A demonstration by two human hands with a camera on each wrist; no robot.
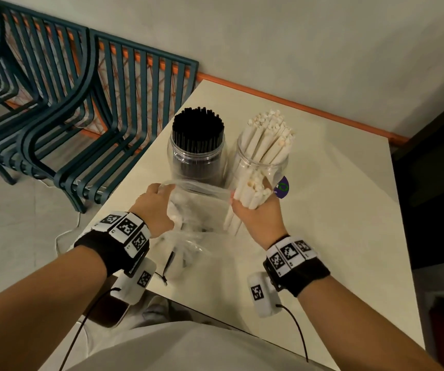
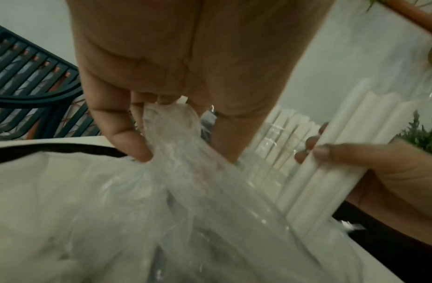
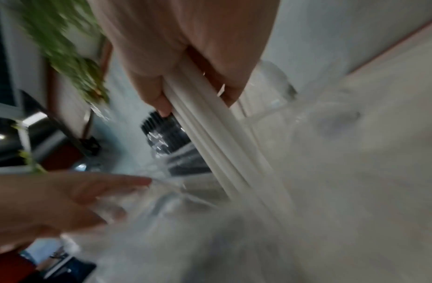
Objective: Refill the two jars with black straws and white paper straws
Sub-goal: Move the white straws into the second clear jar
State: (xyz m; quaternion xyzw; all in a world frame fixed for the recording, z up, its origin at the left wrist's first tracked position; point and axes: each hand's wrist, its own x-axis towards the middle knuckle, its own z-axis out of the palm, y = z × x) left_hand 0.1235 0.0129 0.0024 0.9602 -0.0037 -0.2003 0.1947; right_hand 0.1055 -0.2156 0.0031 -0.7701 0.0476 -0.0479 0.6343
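Observation:
Two clear jars stand on the cream table [image 1: 336, 199]. The left jar [image 1: 197, 159] is packed with black straws [image 1: 198, 127]. The right jar [image 1: 262, 162] holds white paper straws [image 1: 269, 135]. My right hand [image 1: 253, 207] grips a bundle of white paper straws [image 1: 245, 199] just in front of the right jar, their lower ends still inside a clear plastic bag [image 1: 194, 231]. My left hand [image 1: 156, 202] pinches the bag's stretched upper edge [image 2: 171, 134]. The same bundle [image 2: 331, 164] shows in the left wrist view, and in the right wrist view the bundle [image 3: 210, 134] runs past the black-straw jar [image 3: 166, 134].
Dark teal slatted chairs [image 1: 63, 103] stand left of the table, against the wall. A small purple sticker or tag [image 1: 282, 187] lies right of the white-straw jar. Green plant leaves [image 3: 64, 47] appear in the right wrist view. The table's near edge sits close to my body.

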